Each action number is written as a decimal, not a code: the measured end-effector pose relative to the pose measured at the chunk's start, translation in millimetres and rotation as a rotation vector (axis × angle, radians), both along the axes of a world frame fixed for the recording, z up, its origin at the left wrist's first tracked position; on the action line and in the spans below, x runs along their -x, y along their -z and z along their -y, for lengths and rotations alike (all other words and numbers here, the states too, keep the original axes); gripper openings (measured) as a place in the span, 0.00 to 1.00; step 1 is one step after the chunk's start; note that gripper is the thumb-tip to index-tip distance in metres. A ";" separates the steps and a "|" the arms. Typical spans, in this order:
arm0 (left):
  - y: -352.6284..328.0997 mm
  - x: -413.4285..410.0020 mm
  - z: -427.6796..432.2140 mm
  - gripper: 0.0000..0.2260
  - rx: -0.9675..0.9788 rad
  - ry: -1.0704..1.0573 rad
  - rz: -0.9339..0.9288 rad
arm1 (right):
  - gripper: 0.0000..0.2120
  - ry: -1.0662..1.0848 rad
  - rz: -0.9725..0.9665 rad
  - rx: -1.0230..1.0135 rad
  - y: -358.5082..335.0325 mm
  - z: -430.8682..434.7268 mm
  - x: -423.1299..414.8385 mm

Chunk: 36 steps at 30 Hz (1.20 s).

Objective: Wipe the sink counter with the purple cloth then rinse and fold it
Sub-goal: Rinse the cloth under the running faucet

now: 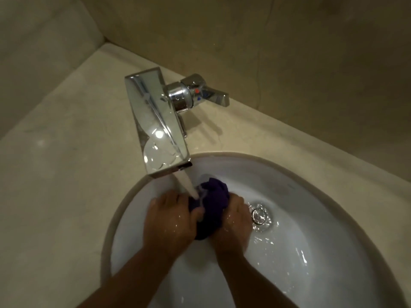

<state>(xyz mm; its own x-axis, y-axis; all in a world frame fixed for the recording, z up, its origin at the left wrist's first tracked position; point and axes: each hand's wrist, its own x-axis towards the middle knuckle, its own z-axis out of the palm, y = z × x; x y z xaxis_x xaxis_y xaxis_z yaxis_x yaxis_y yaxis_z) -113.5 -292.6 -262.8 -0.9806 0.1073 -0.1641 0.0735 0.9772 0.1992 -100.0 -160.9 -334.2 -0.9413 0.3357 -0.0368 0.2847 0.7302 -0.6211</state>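
Left hand (171, 218): I see it curled round the left side of the purple cloth (214, 203), thumb on top. It grips and is not spread.
Right hand (233, 221): it grips the right side of the same bundle. The fingers wrap under it, so I cannot see the fingertips.
Cloth: bunched between the two hands and touching both, low in the sink (311, 207). Its long axis runs away from the wrists, toward the tap.
Key relation: the water stream (185, 183) lands on the cloth's far-left part, just beyond the left thumb, so the left hand is nearer to it.
Beside the right hand: the drain (259, 215), on its outer side.
Farther: the tap (155, 125) with its lever (213, 94), on the bench (55, 185).
Judgement: rinsing is the step in hand; folding is not yet done.
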 end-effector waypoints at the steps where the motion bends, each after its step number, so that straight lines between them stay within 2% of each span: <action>1: 1.2 3.5 0.0 0.20 -0.049 -0.005 -0.028 | 0.13 -0.001 0.019 0.012 -1.1 -0.6 1.3; 4: -7.4 3.5 -2.0 0.18 -0.279 -0.045 -0.098 | 0.04 -0.022 0.075 0.055 -8.5 -1.0 4.2; 5: -11.7 3.8 -4.7 0.19 -0.306 -0.065 -0.100 | 0.06 -0.054 0.084 0.064 -10.2 -0.7 5.0; 7: -18.2 12.8 -17.7 0.20 -0.231 -0.068 -0.116 | 0.05 -0.173 0.108 -0.010 -9.2 -0.2 5.5; 9: -17.8 26.7 -36.0 0.16 -0.293 -0.058 -0.147 | 0.05 -0.166 0.063 0.019 -10.3 -2.7 4.2; 11: -11.9 36.1 -53.2 0.19 -0.276 0.079 -0.090 | 0.11 -0.104 0.040 0.031 -4.3 -2.7 0.6; 13: 4.4 36.2 -56.6 0.17 -0.169 0.240 -0.075 | 0.09 -0.123 0.072 0.041 -0.4 -3.3 -3.3; 14: 11.5 35.2 -54.8 0.15 -0.183 0.260 -0.098 | 0.13 -0.126 0.117 0.101 0.0 -1.0 -2.7; 16: 21.8 38.4 -46.8 0.11 -0.241 0.254 -0.186 | 0.24 -0.212 0.111 -0.015 13.4 -1.7 -5.1; 19: 30.6 49.8 -47.3 0.08 -0.232 0.284 -0.305 | 0.28 -0.125 0.122 -0.023 13.9 -5.0 -2.8; 24: 28.2 51.5 -50.5 0.10 -0.172 0.292 -0.251 | 0.22 -0.055 0.040 0.000 8.9 -4.8 0.8; 26: 26.7 53.3 -50.1 0.11 -0.214 0.277 -0.238 | 0.18 -0.035 -0.023 0.016 5.9 -3.3 1.5; 28: 22.5 52.9 -49.1 0.11 -0.289 0.257 -0.211 | 0.20 -0.065 -0.093 -0.002 5.1 -2.8 -0.2; 31: 1.9 48.1 -37.9 0.12 -0.362 0.131 -0.202 | 0.18 -0.144 -0.095 -0.044 8.1 -3.3 -1.2; 34: -26.3 39.4 -17.5 0.11 -0.261 0.060 -0.290 | 0.06 -0.122 -0.030 -0.083 3.5 -2.0 1.1; 36: -31.4 34.0 -7.9 0.11 -0.143 0.117 -0.256 | 0.07 -0.126 -0.028 -0.133 -0.7 -0.4 3.3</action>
<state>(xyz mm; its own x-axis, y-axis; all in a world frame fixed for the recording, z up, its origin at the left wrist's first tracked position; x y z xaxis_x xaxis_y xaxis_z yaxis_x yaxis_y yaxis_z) -147.4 -284.7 -231.4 -0.9677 0.2264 0.1110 0.2496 0.9225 0.2945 -103.3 -160.5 -333.5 -0.9763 0.2148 0.0268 0.1693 0.8351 -0.5234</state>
